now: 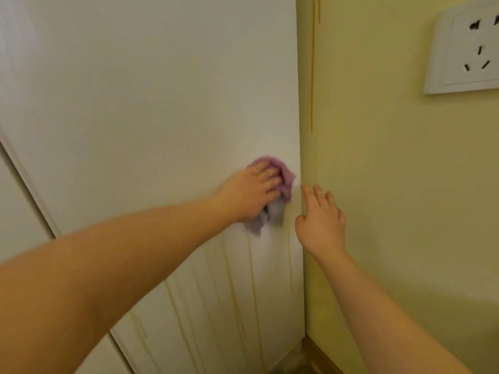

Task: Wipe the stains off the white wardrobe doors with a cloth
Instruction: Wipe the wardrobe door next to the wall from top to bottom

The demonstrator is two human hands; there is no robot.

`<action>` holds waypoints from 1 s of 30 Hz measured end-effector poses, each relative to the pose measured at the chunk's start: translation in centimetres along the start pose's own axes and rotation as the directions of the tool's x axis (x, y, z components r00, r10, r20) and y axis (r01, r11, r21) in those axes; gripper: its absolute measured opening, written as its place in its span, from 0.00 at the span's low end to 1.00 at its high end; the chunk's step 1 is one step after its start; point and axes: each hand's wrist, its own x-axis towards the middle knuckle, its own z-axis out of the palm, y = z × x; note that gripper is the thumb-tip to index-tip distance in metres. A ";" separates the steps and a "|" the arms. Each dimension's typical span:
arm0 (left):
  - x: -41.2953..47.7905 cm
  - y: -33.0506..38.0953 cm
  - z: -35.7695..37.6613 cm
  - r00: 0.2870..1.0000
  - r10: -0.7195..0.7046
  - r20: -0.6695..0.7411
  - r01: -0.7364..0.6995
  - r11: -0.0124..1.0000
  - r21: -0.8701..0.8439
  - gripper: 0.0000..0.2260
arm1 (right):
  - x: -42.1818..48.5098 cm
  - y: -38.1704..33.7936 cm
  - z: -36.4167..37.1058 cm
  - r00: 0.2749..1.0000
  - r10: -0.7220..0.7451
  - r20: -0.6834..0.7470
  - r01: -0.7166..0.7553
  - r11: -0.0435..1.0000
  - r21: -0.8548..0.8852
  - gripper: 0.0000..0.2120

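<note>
The cloth [285, 180], purple with a pale grey part, lies bunched against the white wardrobe door [151, 103], close to the door's right edge. The left hand [251, 193] lies on top of the cloth, fingers stretched out fairly straight over the purple part and pressing it to the panel; the grey part hangs out below the palm. Below the cloth, thin yellowish stains [252, 279] run down the door in several streaks. Just right of the cloth, the right hand [322, 222] is raised in front of the yellow wall [378, 157], its fingers extended and slightly spread, gripping nothing; whether the fingertips touch the wall cannot be told. Above and right of the cloth a thin drip line [312, 76] runs down the wall. Far up and right of the cloth sits a white socket [464, 49]. Far left of the cloth, a second door panel [16, 211] shows
</note>
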 end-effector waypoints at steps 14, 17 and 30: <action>1.7 8.9 3.7 0.965 -0.014 0.263 0.060 0.984 -0.167 0.26 | -0.4 2.0 1.4 0.996 0.089 0.028 -0.089 0.996 -0.005 0.27; 1.5 8.8 4.0 0.957 0.058 0.286 -0.029 0.994 -0.103 0.26 | -0.2 2.0 1.5 0.996 0.082 0.040 -0.081 0.997 -0.011 0.27; -2.5 6.3 3.8 0.996 0.046 0.081 -0.030 0.983 -0.182 0.41 | -0.4 2.2 1.5 0.994 0.086 0.064 -0.084 0.996 -0.044 0.29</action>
